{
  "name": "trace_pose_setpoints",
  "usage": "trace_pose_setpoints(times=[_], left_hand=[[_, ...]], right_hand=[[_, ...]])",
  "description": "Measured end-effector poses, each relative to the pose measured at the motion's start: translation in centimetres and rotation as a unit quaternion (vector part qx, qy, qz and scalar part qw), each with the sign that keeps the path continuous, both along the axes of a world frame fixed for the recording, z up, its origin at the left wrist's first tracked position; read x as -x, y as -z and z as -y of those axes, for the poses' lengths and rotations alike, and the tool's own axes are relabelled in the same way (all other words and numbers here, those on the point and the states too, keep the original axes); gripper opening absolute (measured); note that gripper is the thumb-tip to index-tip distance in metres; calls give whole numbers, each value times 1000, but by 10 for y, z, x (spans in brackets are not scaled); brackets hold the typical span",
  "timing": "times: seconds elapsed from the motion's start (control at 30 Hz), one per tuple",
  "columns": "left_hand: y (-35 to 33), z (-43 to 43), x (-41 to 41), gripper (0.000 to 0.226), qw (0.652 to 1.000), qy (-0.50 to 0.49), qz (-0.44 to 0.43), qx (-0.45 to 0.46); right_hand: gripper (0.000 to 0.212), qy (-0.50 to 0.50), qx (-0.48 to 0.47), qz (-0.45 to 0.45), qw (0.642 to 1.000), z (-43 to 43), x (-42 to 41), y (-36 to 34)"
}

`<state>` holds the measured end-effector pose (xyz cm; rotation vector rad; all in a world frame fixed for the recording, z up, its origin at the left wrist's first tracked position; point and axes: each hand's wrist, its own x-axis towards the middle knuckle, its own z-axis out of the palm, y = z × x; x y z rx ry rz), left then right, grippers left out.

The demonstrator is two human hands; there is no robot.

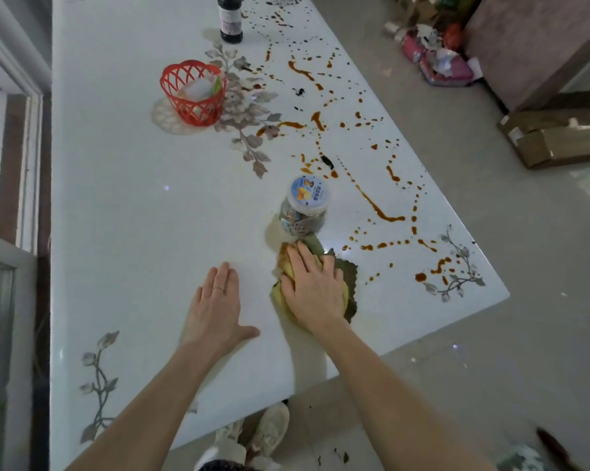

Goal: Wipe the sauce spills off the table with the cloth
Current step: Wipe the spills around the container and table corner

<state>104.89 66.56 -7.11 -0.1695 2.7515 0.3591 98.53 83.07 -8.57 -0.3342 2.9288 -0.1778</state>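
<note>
White table [133, 215] with grey leaf motifs, orange-brown sauce spills [382, 212] dotted toward 1 o'clock, yellow-and-green cloth [349, 280], red lattice basket [193, 93] at 11 o'clock, pale-blue jar lid [309, 191], dark bottle [230, 18] at 12 o'clock

Both forearms [157, 396] are bare. A thin ring [219, 289] circles one finger of the left hand [218, 307]. Pale chunky trainers [269, 431] and light trousers [225, 448] show below.

Both the left hand [218, 302] and right hand [312, 290] lie flat
</note>
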Motion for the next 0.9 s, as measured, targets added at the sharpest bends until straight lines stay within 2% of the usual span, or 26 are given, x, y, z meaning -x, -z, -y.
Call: trace_pose_setpoints(times=[0.07, 0.2, 0.37, 0.5, 0.63, 0.8, 0.9], left_hand=[[0, 0, 0, 115, 1000, 1, 0, 2], [-2, -2, 1, 116, 1000, 0, 4, 6], [-2, -2, 1, 115, 1000, 6, 3, 14], [-4, -2, 1, 116, 1000, 5, 6, 11], [-5, -3, 2, 115, 1000, 5, 8, 11], [-5, -3, 3, 116, 1000, 8, 19, 14], [-6, -3, 3, 116, 1000, 0, 20, 9]], right_hand=[[57, -2, -10, 1, 1000, -15, 8, 2], [58, 102, -12, 7, 995, -21, 10, -3], [57, 27, -18, -6, 999, -21, 4, 3], [57, 95, -14, 9, 995, -30, 14, 3], [57, 68, -28, -40, 997, -31, -12, 8], [56, 80, -19, 20, 996, -31, 32, 2], [58, 85, -25, 11, 996, -34, 1, 2]])
